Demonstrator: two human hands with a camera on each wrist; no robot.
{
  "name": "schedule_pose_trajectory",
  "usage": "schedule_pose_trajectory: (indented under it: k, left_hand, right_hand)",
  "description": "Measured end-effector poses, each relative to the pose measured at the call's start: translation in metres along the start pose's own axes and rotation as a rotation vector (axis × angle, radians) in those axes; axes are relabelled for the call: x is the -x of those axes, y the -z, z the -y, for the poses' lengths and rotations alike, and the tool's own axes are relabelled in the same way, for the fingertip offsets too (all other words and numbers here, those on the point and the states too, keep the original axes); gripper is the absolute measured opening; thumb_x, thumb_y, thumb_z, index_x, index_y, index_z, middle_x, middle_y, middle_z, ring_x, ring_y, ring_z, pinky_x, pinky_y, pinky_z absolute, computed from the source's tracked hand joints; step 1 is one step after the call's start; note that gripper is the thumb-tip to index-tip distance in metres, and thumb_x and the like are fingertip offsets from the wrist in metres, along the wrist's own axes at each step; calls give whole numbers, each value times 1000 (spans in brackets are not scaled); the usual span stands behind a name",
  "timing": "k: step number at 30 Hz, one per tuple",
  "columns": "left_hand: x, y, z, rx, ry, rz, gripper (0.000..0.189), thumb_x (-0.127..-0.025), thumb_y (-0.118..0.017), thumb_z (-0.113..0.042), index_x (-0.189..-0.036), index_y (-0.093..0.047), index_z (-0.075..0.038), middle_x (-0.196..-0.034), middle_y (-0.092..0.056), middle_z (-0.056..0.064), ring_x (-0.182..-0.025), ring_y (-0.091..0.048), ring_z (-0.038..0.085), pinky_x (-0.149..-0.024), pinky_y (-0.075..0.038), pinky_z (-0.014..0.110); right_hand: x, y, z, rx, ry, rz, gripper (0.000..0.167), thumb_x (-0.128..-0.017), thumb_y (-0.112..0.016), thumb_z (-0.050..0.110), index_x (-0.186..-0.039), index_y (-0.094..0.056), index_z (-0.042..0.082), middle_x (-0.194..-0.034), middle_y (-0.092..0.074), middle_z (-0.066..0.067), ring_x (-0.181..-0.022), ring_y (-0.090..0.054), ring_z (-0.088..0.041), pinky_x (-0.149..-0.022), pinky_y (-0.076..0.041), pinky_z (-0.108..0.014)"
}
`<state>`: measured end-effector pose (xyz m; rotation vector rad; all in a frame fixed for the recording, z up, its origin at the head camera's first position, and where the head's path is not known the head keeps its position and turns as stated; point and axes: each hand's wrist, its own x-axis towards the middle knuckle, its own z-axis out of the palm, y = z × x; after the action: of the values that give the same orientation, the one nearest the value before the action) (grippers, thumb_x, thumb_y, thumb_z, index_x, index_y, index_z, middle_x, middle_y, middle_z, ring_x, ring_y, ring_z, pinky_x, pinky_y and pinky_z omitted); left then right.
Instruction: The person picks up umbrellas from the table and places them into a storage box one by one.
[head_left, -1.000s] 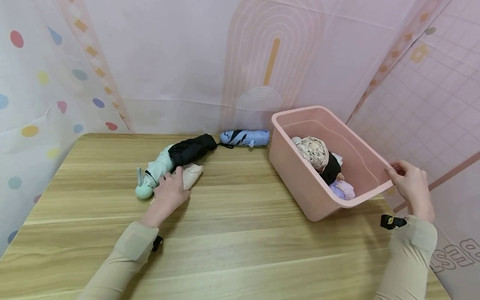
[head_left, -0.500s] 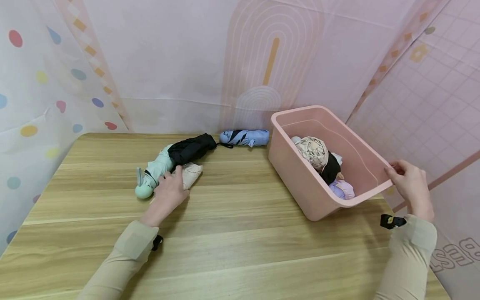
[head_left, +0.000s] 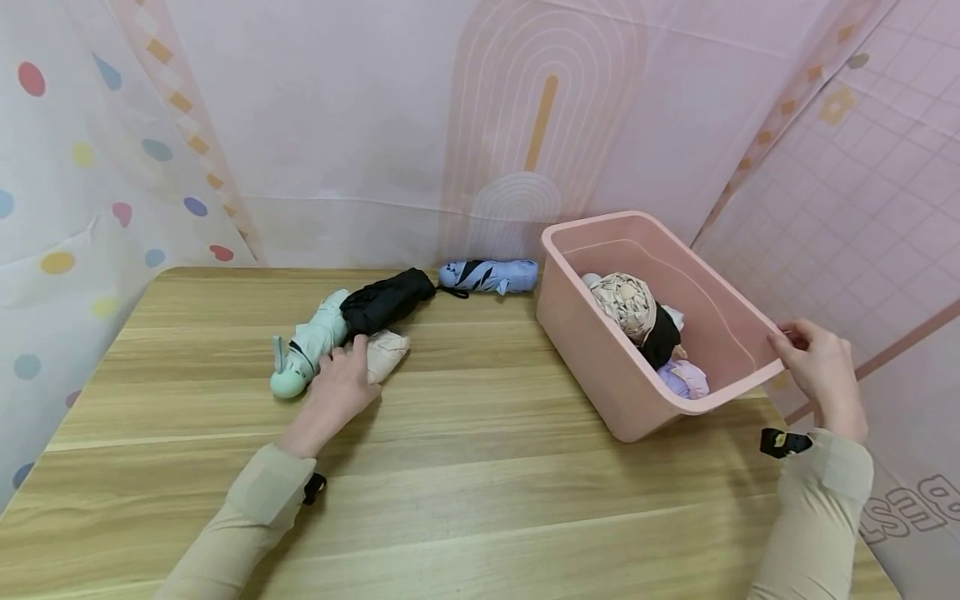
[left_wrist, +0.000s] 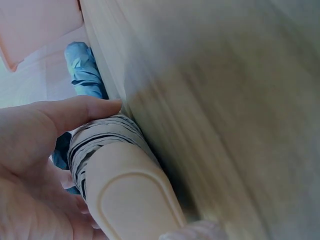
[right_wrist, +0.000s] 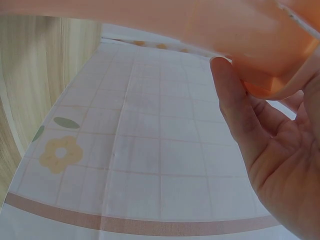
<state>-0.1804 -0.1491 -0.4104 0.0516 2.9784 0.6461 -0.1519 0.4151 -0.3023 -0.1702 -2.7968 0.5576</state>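
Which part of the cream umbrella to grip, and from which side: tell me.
Take the cream umbrella around its pleated body, probably best from above and the person's right. The body is rounded, so fingers can wrap it; bare table borders its right, while the mint umbrella and black umbrella crowd its left and far sides.

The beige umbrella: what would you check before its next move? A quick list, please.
1. Left fingers round the beige umbrella: ok.
2. Right fingers gripping the bin by its rim: ok.
3. Room in the bin: ok, the pile lies below the rim.
4. Blue umbrella apart from the beige one: ok.
5. Black umbrella not touching the beige one: cannot tell, they lie too close.
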Motion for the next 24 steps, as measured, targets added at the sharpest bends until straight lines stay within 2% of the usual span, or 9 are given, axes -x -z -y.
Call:
schedule_pose_trajectory:
  k: [8,15,21,24]
  left_hand:
    - [4,0,-6,-16,-51,8,63,-79,-72,-16,-126,-33,4,-105,-55,39,-91,-52,56,-64,-46,54]
    - [7,-1,-12,-14,-87,22,63,-78,-73,-17,-124,-36,3,-102,-58,36,-91,-53,53,-65,-46,53]
    - [10,-1,-18,-6,-141,11,64,-76,-75,-14,-124,-36,4,-93,-60,34,-89,-54,53,-64,-46,52]
    - [11,-1,-20,12,-167,-10,63,-76,-74,-12,-123,-37,5,-92,-60,34,-90,-55,52,-68,-46,53]
  right_hand:
    - [0,0,0,-3,-6,12,34,-97,-50,24,-109,-61,-6,-86,-63,-20,-60,-38,10,-53,-35,-16]
    - [1,0,-1,-4,-10,13,34,-97,-50,23,-109,-60,-7,-87,-62,-20,-60,-38,10,-53,-35,-16]
    - [1,-1,0,-2,-20,22,35,-97,-50,24,-110,-60,-7,-88,-62,-22,-60,-39,9,-53,-36,-17]
    - [0,0,0,-1,-17,24,35,-97,-49,24,-111,-60,-7,-89,-62,-22,-59,-38,10,-53,-36,-17]
